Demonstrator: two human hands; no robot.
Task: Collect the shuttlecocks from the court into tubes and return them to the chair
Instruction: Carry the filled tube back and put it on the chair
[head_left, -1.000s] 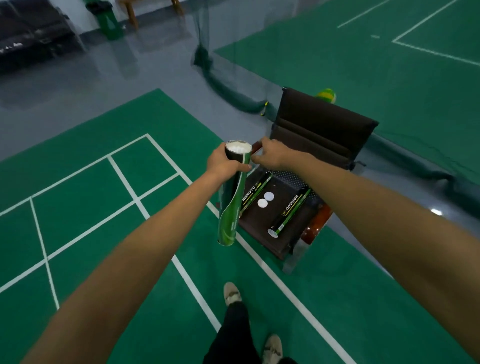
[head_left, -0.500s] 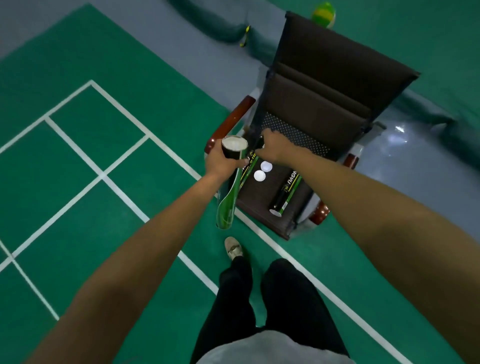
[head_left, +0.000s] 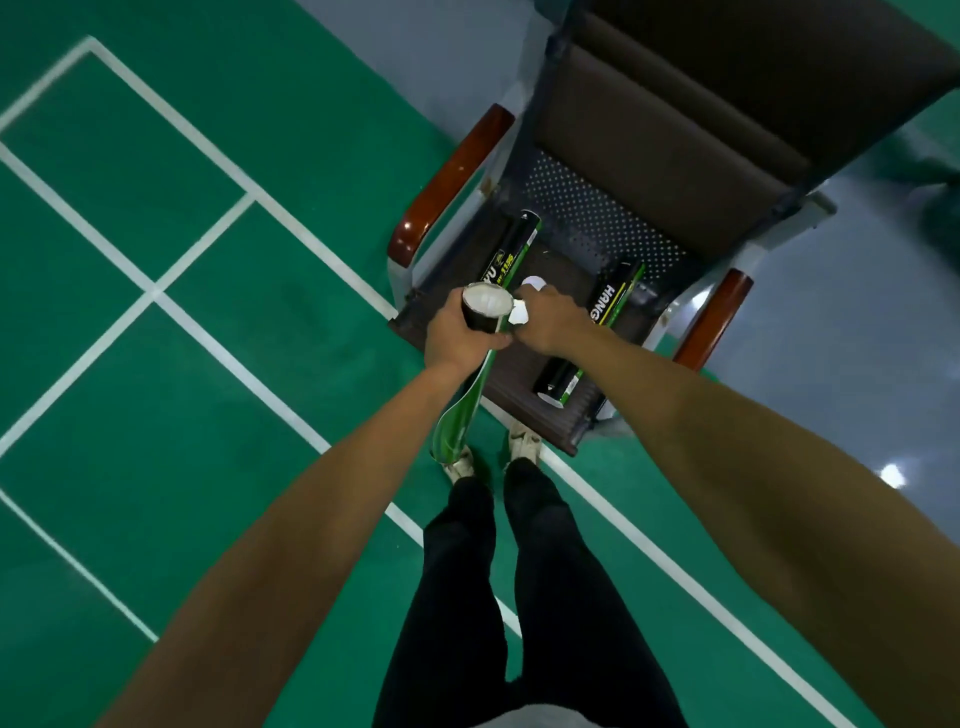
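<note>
Your left hand (head_left: 460, 335) grips the tube (head_left: 457, 421) just below its open top, fingers wrapped round it. The tube hangs tilted by the front edge of the chair (head_left: 675, 130), with white shuttlecocks (head_left: 485, 302) showing in its mouth. Your right hand (head_left: 553, 322) is curled and pinches a white cap (head_left: 519, 314) right beside the tube's rim. A second cap (head_left: 535, 283) lies on the seat just beyond your knuckles. Two more tubes lie on the seat: the far tube (head_left: 511, 249) towards the left armrest, and the near tube (head_left: 613, 299) on the right, partly under your right forearm. You stand on the green court (head_left: 156, 415).
</note>
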